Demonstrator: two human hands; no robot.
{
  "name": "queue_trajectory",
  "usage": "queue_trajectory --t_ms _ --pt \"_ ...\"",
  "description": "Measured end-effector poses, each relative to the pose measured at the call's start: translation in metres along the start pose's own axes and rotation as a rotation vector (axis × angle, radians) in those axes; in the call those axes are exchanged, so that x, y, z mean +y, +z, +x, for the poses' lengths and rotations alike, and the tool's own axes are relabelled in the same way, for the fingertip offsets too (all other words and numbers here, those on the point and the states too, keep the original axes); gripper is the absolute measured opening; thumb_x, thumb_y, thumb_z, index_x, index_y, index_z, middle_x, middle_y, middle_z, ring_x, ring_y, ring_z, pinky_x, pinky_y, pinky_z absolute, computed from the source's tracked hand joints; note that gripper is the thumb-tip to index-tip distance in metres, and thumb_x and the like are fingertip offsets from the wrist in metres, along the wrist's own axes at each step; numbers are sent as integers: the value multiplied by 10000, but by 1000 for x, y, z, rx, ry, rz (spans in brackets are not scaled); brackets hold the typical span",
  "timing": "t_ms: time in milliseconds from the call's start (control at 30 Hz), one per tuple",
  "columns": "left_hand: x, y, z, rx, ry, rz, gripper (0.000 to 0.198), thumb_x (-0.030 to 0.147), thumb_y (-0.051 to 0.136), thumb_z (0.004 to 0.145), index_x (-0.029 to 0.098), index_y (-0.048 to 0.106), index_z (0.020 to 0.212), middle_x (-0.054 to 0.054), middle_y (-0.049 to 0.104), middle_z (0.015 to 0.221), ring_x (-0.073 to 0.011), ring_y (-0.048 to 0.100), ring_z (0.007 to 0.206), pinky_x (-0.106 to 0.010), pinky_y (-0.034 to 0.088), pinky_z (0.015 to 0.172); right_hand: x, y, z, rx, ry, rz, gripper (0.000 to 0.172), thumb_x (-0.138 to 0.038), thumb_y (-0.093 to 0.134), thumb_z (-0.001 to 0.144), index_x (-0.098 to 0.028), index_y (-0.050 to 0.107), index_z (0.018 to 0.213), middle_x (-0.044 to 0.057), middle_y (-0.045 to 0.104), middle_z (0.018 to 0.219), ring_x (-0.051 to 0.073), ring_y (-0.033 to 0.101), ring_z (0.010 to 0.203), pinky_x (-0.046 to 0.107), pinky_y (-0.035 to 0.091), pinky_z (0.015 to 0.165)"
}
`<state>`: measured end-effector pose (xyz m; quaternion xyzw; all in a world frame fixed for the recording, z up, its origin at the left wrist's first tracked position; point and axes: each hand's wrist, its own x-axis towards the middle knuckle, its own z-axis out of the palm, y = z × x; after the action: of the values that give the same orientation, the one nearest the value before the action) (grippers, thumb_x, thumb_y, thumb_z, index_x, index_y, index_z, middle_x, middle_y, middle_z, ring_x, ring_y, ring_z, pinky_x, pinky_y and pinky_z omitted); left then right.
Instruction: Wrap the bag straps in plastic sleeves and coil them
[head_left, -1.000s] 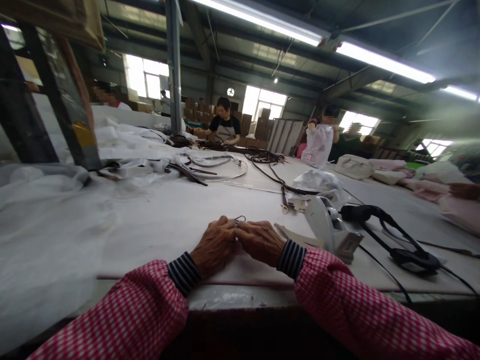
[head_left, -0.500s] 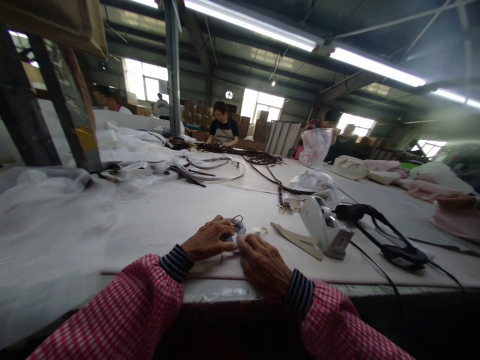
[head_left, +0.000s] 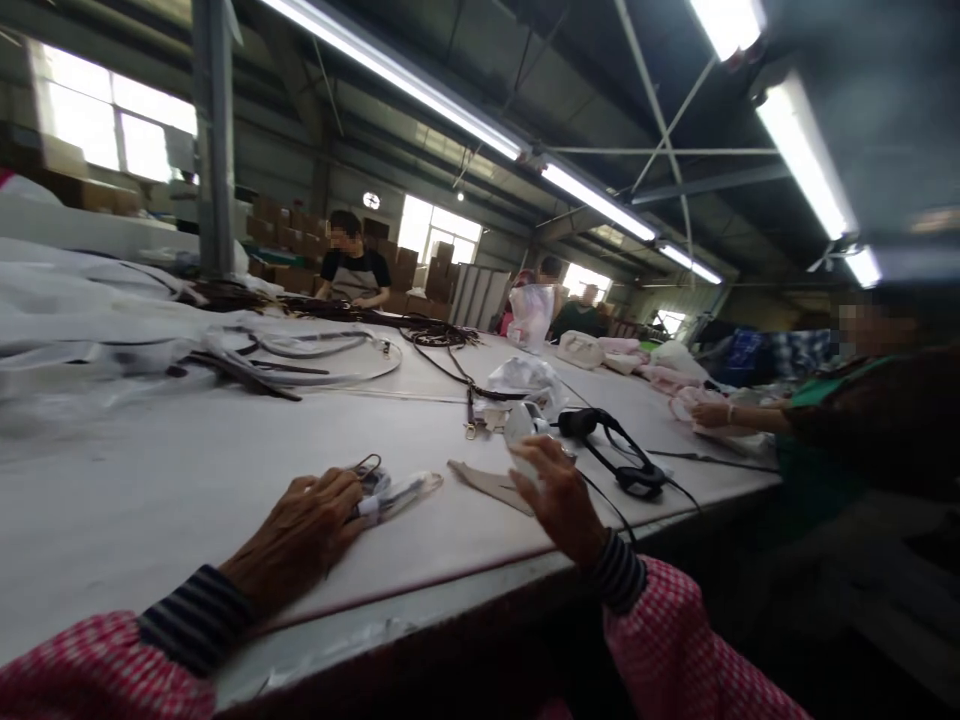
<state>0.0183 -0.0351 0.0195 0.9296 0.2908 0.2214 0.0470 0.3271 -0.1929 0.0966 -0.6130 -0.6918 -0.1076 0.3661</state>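
Left hand: lies flat on the table (head_left: 296, 530) with its fingers (head_left: 330, 495) close together, their tips against a small wire clip (head_left: 366, 468) and a white wrapped strip (head_left: 401, 497); whether they grip it, the view cannot tell.

Right hand: raised off the table (head_left: 559, 490) with its fingers (head_left: 541, 462) slightly apart, just at a curved white plastic piece (head_left: 521, 425) – held or only touched, I cannot tell.

Near the hands: a tan felt scrap (head_left: 486, 483) lies between them, and a black strap with a buckle (head_left: 626, 470) lies beyond the right hand.

Table: a long white-covered table (head_left: 420, 590) runs away from the person.

Middle of the table: a clear plastic bag (head_left: 529, 385) sits beside a brown strap with a metal clasp (head_left: 470, 420); further left lie a coiled pale strap (head_left: 322, 355) and a loose dark strap (head_left: 244, 375).

What lies where: only the clip and strip sit under a hand; the other straps lie out of reach of both hands, some tangled in a dark heap (head_left: 420, 335).

To the right: a co-worker's hand (head_left: 709, 413) reaches for pink fabric (head_left: 686, 402).

Far end: a worker in an apron (head_left: 352, 275) stands before stacked cardboard boxes (head_left: 409, 270) – another holds up a plastic bag (head_left: 531, 315).
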Motion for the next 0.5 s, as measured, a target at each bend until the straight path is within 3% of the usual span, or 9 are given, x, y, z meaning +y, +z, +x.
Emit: queue_trajectory --t_ms 67,133,233,367,500 --pt "-4 1 2 13 -62 -61 272 400 450 988 223 653 953 -106 696 1107 -297 640 1018 -427 449 876 35 -31 11 36 285 29 220 -326 571 914 -202 712 1029 106 623 1145 265 580 1066 432 480 990" --pt "-8 1 5 44 -129 -128 300 441 432 978 224 639 981 -104 688 1121 -293 644 1022 -403 454 852 67 -51 22 13 443 41 208 -359 602 862 -187 718 861 101 641 1033 251 595 961 395 510 892" --pt "-12 1 8 66 -198 -201 338 504 427 961 232 628 980 -82 684 1064 -281 653 973 -370 459 821 97 -61 32 -78 613 88 236 -395 662 791 -176 709 719 74 638 790 214 593 769 309 499 648" --pt "-15 3 8 67 -216 -229 335 506 454 937 225 632 976 -86 681 1058 -289 651 975 -371 459 833 105 -55 37 -176 794 189 267 -422 738 717 -162 706 667 27 577 611 153 539 616 224 392 505" --pt "-15 6 8 87 -193 -231 304 493 477 951 235 637 971 -76 693 1091 -288 652 1005 -368 461 873 103 -52 36 -144 909 264 237 -382 768 674 -153 703 671 2 529 570 125 478 570 206 346 478"
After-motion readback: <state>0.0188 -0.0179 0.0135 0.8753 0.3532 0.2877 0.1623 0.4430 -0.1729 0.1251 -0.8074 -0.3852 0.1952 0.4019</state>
